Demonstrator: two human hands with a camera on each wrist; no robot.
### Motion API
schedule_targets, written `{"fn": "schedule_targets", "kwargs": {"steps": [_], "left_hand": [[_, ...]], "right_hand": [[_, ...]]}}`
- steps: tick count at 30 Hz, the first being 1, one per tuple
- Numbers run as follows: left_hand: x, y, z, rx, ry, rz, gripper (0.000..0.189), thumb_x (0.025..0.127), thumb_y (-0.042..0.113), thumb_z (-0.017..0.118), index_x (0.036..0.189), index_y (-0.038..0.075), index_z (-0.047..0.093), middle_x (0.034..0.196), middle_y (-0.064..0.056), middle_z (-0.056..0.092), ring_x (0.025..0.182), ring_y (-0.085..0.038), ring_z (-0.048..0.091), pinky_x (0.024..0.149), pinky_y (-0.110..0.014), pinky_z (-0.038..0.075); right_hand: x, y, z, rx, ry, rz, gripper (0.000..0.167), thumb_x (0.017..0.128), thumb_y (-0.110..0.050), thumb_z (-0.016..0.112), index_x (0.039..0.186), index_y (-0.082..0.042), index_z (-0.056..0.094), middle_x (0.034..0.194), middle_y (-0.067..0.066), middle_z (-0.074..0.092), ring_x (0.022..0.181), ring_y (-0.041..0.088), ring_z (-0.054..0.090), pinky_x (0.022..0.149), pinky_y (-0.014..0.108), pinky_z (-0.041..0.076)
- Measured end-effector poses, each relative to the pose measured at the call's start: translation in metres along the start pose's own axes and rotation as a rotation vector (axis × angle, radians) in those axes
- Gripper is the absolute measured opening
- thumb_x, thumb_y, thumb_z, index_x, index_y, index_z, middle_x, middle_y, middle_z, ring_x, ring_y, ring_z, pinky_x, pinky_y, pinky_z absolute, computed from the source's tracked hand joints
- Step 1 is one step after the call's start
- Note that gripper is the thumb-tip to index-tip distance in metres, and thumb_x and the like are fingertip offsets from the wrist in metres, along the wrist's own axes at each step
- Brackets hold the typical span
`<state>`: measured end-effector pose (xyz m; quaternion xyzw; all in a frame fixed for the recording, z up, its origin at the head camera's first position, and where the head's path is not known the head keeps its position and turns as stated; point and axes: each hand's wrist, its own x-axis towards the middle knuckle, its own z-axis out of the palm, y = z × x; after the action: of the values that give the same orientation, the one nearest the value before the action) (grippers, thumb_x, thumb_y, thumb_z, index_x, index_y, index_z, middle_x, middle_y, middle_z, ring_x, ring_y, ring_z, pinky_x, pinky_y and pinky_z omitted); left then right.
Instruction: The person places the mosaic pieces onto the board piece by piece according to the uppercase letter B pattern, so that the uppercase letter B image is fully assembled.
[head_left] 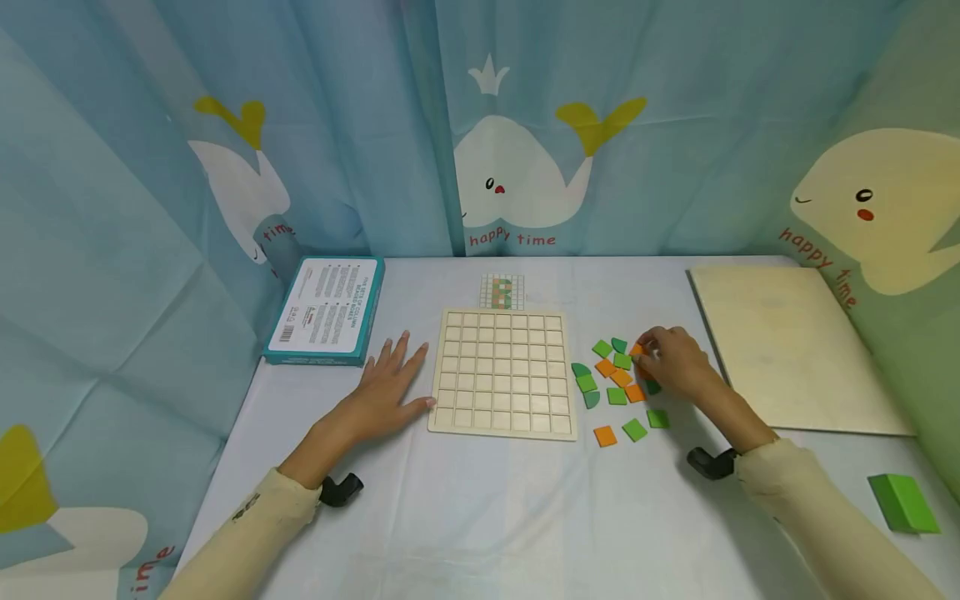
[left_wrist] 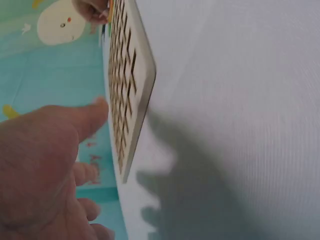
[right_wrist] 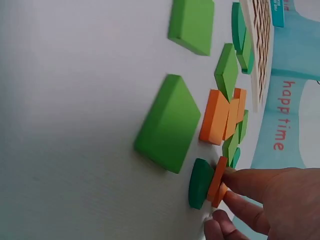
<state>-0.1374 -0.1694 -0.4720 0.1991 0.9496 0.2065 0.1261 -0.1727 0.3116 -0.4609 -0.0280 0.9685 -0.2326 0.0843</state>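
Note:
A pale wooden grid board (head_left: 501,375) lies flat in the middle of the white table. My left hand (head_left: 384,396) is beside it with the fingers spread, and the thumb tip reaches the board's left edge. To the right of the board several green and orange tiles (head_left: 617,396) are scattered. At the far right of these, my right hand (head_left: 675,362) bends down with thumb and index finger pinching an orange tile (right_wrist: 217,180). A dark green rounded tile (right_wrist: 200,184) lies right beside that one.
A small pattern card (head_left: 502,292) lies behind the board. At the back left is a teal-edged box (head_left: 326,308). A large cream panel (head_left: 795,350) lies on the right, with a green block (head_left: 903,504) near the front right. Whale-print curtains (head_left: 390,125) surround the table.

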Motion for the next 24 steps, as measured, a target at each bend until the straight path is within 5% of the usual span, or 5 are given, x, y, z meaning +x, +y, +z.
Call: {"fn": "schedule_targets", "kwargs": {"steps": [8,24], "left_hand": [[0.008,0.005,0.011,0.007,-0.079,0.018,0.071,0.110,0.038,0.055,0.169,0.013,0.025,0.177,-0.017,0.005,0.162,-0.048,0.003,0.127,-0.069,0.010],[0.008,0.007,0.012,0.070,-0.103,-0.002,0.070,0.110,0.045,0.051,0.170,0.018,0.024,0.177,-0.012,0.016,0.163,-0.042,0.009,0.129,-0.063,0.015]], "right_hand": [[0.006,0.004,0.006,0.064,0.023,-0.054,0.033,0.106,-0.009,0.061,0.130,0.014,0.058,0.122,0.037,0.053,0.110,0.050,0.056,0.089,0.060,0.052],[0.025,0.011,0.009,0.128,0.071,-0.049,0.036,0.110,-0.012,0.056,0.138,0.012,0.054,0.129,0.034,0.050,0.114,0.046,0.052,0.098,0.062,0.050]]}}
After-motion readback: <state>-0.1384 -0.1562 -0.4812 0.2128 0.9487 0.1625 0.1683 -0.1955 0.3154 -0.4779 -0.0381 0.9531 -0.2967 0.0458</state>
